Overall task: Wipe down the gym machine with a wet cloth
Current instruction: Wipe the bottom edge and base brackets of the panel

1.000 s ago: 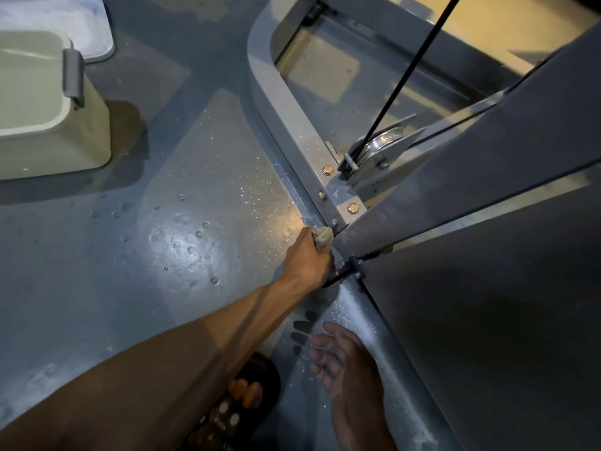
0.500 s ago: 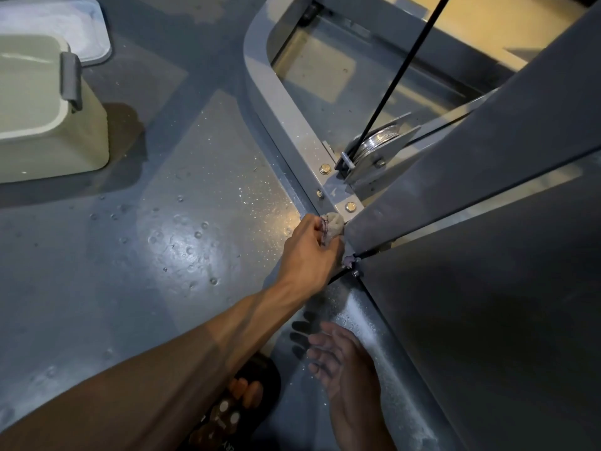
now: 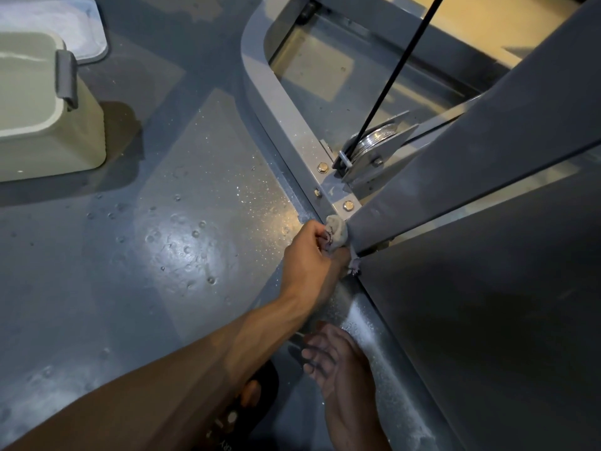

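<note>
Left hand (image 3: 313, 255) is gripping a crumpled pale grey wet cloth (image 3: 336, 234), fingers curled round it, pressing it against the foot of the slanted grey metal gym machine beam (image 3: 455, 151), just below a brass bolt (image 3: 348, 206). A beige plastic bucket (image 3: 48, 125) is sitting on the wet grey floor (image 3: 162, 255), well apart.

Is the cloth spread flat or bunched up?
Bunched up. The cloth is a crumpled wad gripped in the left hand, pressed against the machine's frame, with a frayed end hanging below.
</note>
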`<state>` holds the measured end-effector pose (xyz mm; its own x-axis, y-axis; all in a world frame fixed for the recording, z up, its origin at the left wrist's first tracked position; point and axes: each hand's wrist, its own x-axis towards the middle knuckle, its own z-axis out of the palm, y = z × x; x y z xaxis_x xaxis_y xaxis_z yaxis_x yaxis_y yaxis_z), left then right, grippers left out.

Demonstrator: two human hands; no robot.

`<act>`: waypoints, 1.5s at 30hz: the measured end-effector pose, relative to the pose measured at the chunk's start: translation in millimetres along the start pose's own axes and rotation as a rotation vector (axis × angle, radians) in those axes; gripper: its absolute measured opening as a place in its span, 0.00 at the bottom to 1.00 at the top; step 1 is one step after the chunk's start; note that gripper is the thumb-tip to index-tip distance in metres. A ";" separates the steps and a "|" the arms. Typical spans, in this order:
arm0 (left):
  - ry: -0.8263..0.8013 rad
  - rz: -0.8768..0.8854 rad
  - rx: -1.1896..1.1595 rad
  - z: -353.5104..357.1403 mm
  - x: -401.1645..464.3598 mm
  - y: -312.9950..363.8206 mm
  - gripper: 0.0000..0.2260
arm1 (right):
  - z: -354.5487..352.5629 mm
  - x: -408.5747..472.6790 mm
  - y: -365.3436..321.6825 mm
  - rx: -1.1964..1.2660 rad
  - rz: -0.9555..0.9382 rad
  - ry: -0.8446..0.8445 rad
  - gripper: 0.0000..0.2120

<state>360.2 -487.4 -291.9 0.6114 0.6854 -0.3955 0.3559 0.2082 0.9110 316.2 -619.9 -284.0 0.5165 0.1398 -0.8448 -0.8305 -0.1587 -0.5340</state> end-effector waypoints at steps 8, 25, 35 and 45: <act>-0.058 -0.105 -0.123 3.7 -16.0 -7.0 0.11 | 1.4 -5.5 -0.7 0.052 0.005 0.010 0.09; -0.028 -0.161 0.009 -0.7 7.8 -26.0 0.09 | -1.9 -10.1 -3.3 -0.007 0.003 -0.001 0.10; -0.079 -0.050 -0.086 -8.0 13.2 -3.8 0.05 | -11.1 -8.2 -9.8 -0.005 0.000 0.032 0.10; -0.069 -0.052 0.086 -7.5 15.0 5.3 0.06 | -7.5 -13.3 -12.4 0.009 0.000 0.035 0.11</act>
<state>366.0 -470.7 -292.1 0.6369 0.6250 -0.4514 0.4456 0.1794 0.8771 321.1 -627.2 -266.4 0.5232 0.1050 -0.8457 -0.8323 -0.1501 -0.5336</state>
